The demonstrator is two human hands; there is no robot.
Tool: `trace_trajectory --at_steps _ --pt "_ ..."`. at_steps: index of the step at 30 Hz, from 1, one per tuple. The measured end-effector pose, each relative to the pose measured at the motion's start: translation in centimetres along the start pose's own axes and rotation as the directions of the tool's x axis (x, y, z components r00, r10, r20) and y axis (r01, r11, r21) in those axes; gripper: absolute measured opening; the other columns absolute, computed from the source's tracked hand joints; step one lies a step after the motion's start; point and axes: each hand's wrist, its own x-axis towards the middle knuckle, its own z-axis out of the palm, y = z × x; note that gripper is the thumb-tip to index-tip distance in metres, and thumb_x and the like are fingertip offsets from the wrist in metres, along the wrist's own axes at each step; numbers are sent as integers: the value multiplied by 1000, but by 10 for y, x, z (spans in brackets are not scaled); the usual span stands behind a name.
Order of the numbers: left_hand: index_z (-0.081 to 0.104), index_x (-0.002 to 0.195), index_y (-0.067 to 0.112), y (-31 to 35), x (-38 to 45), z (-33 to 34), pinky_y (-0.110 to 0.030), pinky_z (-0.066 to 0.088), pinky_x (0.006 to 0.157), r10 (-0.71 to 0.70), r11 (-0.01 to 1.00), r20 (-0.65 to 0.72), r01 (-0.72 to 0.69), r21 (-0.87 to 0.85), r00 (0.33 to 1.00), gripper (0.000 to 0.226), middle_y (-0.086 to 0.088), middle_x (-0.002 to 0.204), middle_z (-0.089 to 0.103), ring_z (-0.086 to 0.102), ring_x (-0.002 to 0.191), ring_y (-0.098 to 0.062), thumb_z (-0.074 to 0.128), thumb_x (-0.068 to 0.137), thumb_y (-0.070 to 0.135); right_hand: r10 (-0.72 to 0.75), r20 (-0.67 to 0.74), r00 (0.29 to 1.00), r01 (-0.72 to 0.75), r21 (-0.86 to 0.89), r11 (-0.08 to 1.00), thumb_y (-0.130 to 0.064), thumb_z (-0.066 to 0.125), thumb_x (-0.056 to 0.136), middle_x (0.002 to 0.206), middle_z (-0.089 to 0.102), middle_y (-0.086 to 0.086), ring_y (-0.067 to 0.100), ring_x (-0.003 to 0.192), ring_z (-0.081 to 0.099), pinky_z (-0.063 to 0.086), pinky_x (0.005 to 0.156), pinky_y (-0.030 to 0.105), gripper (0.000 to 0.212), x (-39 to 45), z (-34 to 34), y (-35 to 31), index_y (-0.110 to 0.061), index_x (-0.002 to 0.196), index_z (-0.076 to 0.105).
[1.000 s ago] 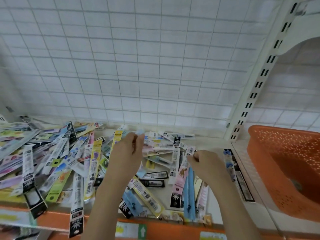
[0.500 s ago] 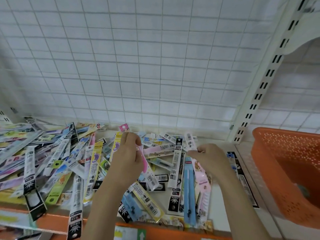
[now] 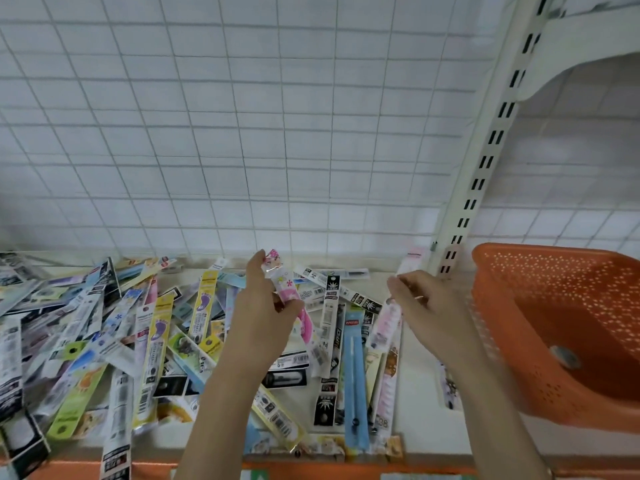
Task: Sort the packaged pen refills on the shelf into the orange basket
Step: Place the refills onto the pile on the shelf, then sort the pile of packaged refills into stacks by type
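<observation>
A heap of packaged pen refills [image 3: 145, 334] lies scattered over the white shelf [image 3: 419, 410], thickest at its left. The left hand [image 3: 265, 317] grips a pink flowered refill pack [image 3: 282, 284], lifted above the heap and tilted. The right hand [image 3: 427, 306] pinches a pale pink pack [image 3: 410, 261] near the slotted upright [image 3: 485, 147]. Just right of it sits the orange basket [image 3: 502, 327], beside the heap.

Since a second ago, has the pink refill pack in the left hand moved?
Yes. The pink refill pack has risen off the pile with the left hand, its top now near the shelf's back edge.
</observation>
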Motion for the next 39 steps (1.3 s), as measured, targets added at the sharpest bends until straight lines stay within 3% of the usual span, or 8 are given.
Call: trace_trajectory --at_steps 3,6,11,16,20,25,29,39 --pt "2 150 16 -1 2 1 -16 42 60 -17 1000 -39 16 -27 999 87 -7 86 72 61 72 -9 62 87 11 5 14 1000 -4 -61 998 -25 62 88 81 61 -11 9 71 57 41 62 18 9 -1 2 5 -17 92 61" --pt "2 149 11 2 3 5 -13 38 49 3 998 -79 -8 -55 997 84 3 59 65 50 50 -3 61 89 18 77 40 996 -76 -39 996 -15 54 92 88 58 -14 12 73 64 45 58 21 9 -3 2 7 -16 101 54" --pt "52 129 6 7 4 15 -5 36 49 65 987 -145 -85 -139 987 45 11 40 55 43 40 2 62 88 20 87 72 994 -86 -15 996 -11 46 96 85 52 -6 27 78 65 55 74 54 33 -9 -1 12 -25 124 38" --pt "59 105 31 7 10 23 -8 38 50 112 985 -172 -132 -115 979 15 -7 72 61 50 53 -4 48 95 28 106 60 993 -103 -48 993 -15 50 94 84 51 -4 16 67 53 42 60 31 47 -10 -6 21 -25 136 32" --pt "34 134 38 5 17 33 -14 41 47 128 991 -87 -131 -21 988 37 -5 71 51 53 53 -13 38 98 29 75 83 994 -59 -180 982 -21 52 94 65 42 -4 11 55 42 32 51 25 7 -12 -9 25 -19 100 49" --pt "9 148 13 -6 20 50 -46 51 89 -148 973 133 119 200 980 88 -12 108 63 60 107 -33 63 84 39 113 141 984 -81 -215 973 -24 44 97 60 43 0 24 59 53 49 63 43 20 -17 -12 24 -22 77 46" --pt "49 109 4 -6 20 60 -35 48 80 -234 841 195 97 533 952 50 -12 113 58 58 100 -27 63 82 44 117 153 981 -68 -291 954 -20 40 97 58 39 -1 13 47 37 31 48 27 15 -19 -13 25 -12 90 50" --pt "32 58 13 3 25 47 -24 26 49 -103 950 195 38 311 975 31 0 56 35 33 51 -14 44 87 10 129 159 979 -81 -279 957 -25 45 97 61 45 -5 10 52 43 31 49 24 12 -7 -2 28 -18 93 54"
